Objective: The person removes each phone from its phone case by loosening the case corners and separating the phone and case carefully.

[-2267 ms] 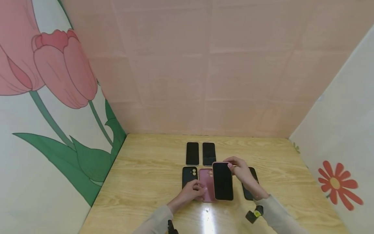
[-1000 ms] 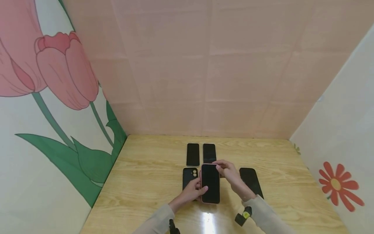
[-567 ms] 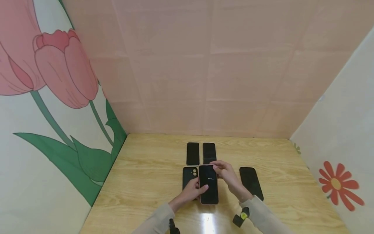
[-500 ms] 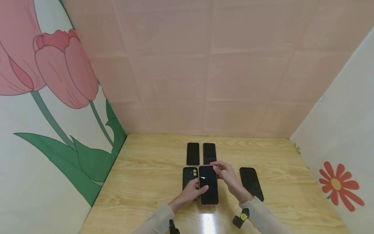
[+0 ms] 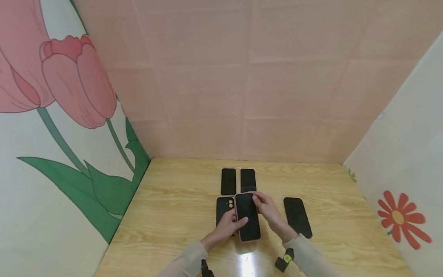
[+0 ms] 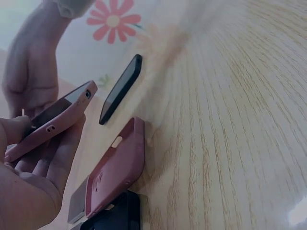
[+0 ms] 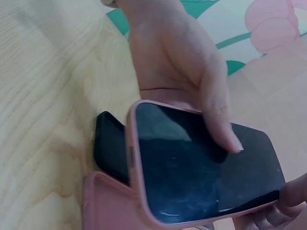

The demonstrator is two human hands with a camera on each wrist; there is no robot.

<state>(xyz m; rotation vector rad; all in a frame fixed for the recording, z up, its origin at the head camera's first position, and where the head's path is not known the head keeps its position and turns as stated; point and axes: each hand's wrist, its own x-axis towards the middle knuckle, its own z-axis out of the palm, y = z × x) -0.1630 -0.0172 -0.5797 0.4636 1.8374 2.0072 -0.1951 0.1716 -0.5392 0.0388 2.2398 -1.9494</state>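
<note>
A black-screened phone in a pink case (image 5: pixel 250 231) is held tilted above the table between both hands. My left hand (image 5: pixel 225 226) grips its left side, thumb across the screen, as the right wrist view shows the phone (image 7: pixel 177 163) up close. At its top right corner my right hand (image 5: pixel 271 213) pinches the edge between thumb and fingers. In the left wrist view an empty pink phone case (image 6: pixel 117 167) lies under the held phone, open side up. A black phone case (image 5: pixel 223 208) with camera holes lies beside it, partly behind the left hand.
Two dark phones, one at left (image 5: pixel 228 181) and one at right (image 5: pixel 248 180), lie side by side farther back. Another black phone (image 5: pixel 297 217) lies to the right of the hands. The wooden table (image 5: pixel 180 200) meets patterned walls on both sides.
The phone in the pink case has moved left from the right hand's side to above the empty pink case. My left hand has left that case and taken hold of the phone.
</note>
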